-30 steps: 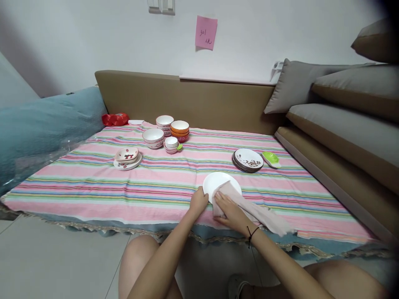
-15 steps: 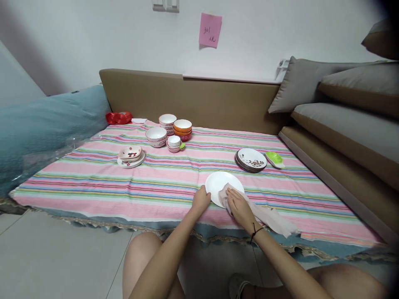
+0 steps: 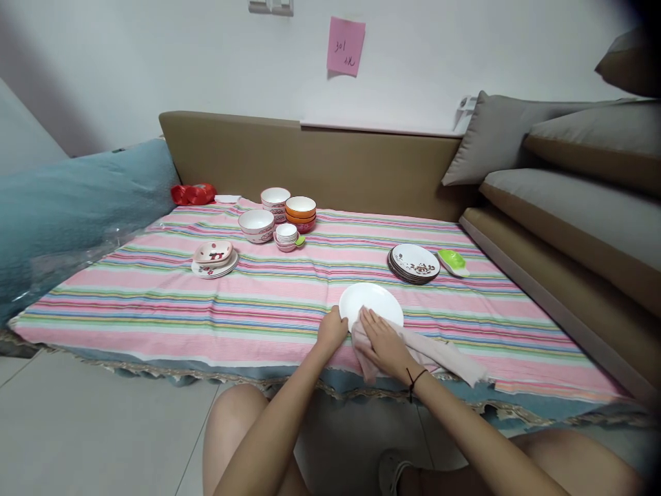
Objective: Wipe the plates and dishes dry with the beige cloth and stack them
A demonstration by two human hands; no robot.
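A round white plate (image 3: 372,297) lies on the striped cloth cover near its front edge. My left hand (image 3: 332,331) is closed on the plate's left rim, thumb and fingers pinching it. On the plate's lower part, my right hand (image 3: 383,346) holds a pale pink cloth (image 3: 444,355) pressed under its fairly straight fingers. One end of this cloth hangs over the near rim, and the rest trails right across the cover. A dark cord circles the right wrist.
Behind the plate to the right stand a stack of brown-edged plates (image 3: 414,264) and a green dish (image 3: 453,262). Left are patterned dishes (image 3: 213,253), white bowls (image 3: 257,226), orange bowls (image 3: 301,207) and small bowls (image 3: 286,235). Cushions (image 3: 578,207) pile up at right.
My right hand has slid left and slightly down with the cloth, baring more of the plate's right side. My left hand keeps its hold on the rim.
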